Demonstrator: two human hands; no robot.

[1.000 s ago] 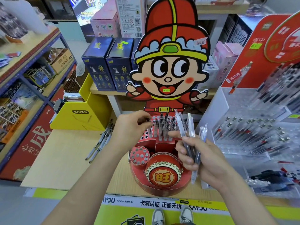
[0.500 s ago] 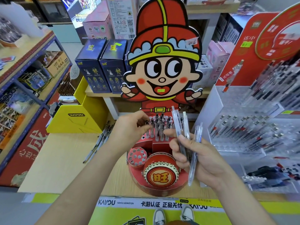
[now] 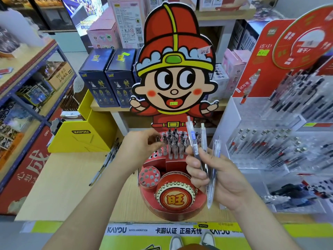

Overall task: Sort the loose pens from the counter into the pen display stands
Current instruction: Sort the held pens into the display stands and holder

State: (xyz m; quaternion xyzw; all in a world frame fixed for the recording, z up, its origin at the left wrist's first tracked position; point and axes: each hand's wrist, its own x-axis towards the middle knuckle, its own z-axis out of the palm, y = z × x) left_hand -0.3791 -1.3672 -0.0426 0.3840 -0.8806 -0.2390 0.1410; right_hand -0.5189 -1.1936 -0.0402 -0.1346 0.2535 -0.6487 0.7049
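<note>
While right hand point(image 3: 221, 179) grips three pens point(image 3: 193, 141) | left hand point(image 3: 138, 148) at 旺 stand point(image 3: 175, 199), grip unclear | yellow KAYOU box point(image 3: 81, 139)

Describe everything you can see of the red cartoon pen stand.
The pen stand looks like printed red cardboard, upright on the wooden counter. A tall cartoon-figure backboard rises behind a stepped deck of round holes; clear, dark-topped pens stand upright in the back rows. In front sit a small holed cylinder and a gold-studded drum. The left hand reaches those pens; whether it grips one is unclear. The right hand holds three loose pens in front of it.
</note>
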